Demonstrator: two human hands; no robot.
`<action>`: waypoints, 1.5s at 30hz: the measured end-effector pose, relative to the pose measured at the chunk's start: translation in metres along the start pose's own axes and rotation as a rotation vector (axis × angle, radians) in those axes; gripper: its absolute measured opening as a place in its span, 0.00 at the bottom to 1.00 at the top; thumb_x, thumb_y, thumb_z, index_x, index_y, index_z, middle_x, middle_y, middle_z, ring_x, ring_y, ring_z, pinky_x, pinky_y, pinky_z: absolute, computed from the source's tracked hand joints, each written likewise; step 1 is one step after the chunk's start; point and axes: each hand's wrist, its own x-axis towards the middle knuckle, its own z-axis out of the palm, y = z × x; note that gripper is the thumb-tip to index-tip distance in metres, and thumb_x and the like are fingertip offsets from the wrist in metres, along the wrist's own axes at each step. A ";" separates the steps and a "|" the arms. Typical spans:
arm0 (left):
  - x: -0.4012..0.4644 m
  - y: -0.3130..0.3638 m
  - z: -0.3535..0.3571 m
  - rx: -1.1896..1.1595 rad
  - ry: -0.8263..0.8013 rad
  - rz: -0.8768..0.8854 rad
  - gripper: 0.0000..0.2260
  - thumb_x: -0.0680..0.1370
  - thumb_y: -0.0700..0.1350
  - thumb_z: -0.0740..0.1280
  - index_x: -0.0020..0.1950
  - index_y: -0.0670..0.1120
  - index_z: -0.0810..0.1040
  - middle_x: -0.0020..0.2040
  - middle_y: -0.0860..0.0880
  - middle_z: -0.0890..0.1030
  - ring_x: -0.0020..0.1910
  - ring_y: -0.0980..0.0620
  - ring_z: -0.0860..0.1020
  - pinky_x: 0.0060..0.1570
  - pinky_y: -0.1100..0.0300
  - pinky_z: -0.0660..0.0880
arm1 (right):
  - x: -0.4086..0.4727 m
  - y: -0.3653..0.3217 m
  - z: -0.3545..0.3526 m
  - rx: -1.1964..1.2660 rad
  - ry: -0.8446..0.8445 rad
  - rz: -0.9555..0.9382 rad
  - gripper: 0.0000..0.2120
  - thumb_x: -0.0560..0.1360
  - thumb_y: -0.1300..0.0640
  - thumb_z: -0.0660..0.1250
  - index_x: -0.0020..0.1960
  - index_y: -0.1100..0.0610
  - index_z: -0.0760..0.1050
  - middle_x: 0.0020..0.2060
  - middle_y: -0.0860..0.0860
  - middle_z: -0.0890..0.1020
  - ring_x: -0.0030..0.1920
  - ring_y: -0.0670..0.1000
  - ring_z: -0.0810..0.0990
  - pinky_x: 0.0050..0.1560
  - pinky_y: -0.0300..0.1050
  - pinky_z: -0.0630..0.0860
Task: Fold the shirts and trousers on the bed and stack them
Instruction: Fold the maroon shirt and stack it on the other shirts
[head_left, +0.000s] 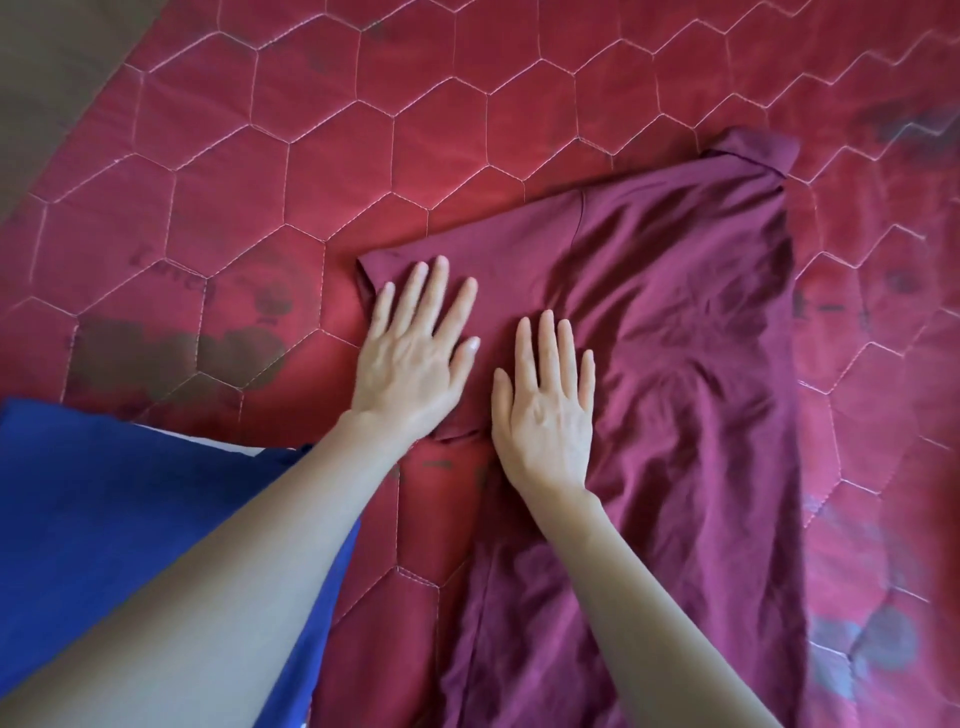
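We press the left hand (413, 358) and right hand (545, 410), fingers spread flat, on the maroon shirt (691, 332), smoothing outward from both palms before folding.

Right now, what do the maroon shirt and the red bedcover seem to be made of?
The maroon shirt looks like thin, soft knit fabric, perhaps jersey: matte, and it gathers in fine wrinkles near the right hand. The red bedcover looks like padded, quilted cloth with a slight sheen: pale stitching forms puffy hexagons.
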 end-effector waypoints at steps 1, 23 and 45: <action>0.000 -0.007 0.000 0.001 -0.006 -0.047 0.26 0.82 0.55 0.48 0.79 0.48 0.55 0.80 0.43 0.53 0.78 0.45 0.52 0.76 0.45 0.49 | 0.000 0.000 0.000 -0.003 0.003 0.000 0.26 0.80 0.49 0.52 0.76 0.58 0.63 0.75 0.56 0.63 0.76 0.55 0.58 0.76 0.57 0.54; 0.128 0.052 0.008 0.027 -0.001 0.142 0.27 0.81 0.58 0.46 0.79 0.52 0.54 0.80 0.48 0.52 0.79 0.46 0.51 0.75 0.42 0.48 | 0.022 0.098 -0.030 -0.072 -0.096 0.081 0.26 0.81 0.46 0.47 0.78 0.49 0.58 0.77 0.52 0.58 0.78 0.53 0.54 0.76 0.56 0.50; 0.073 0.080 0.010 0.016 0.006 -0.015 0.27 0.80 0.55 0.49 0.79 0.50 0.57 0.79 0.47 0.56 0.78 0.44 0.55 0.73 0.38 0.51 | 0.164 0.207 -0.048 -0.236 -0.228 -0.228 0.27 0.81 0.42 0.43 0.79 0.48 0.51 0.78 0.52 0.54 0.78 0.53 0.51 0.77 0.50 0.46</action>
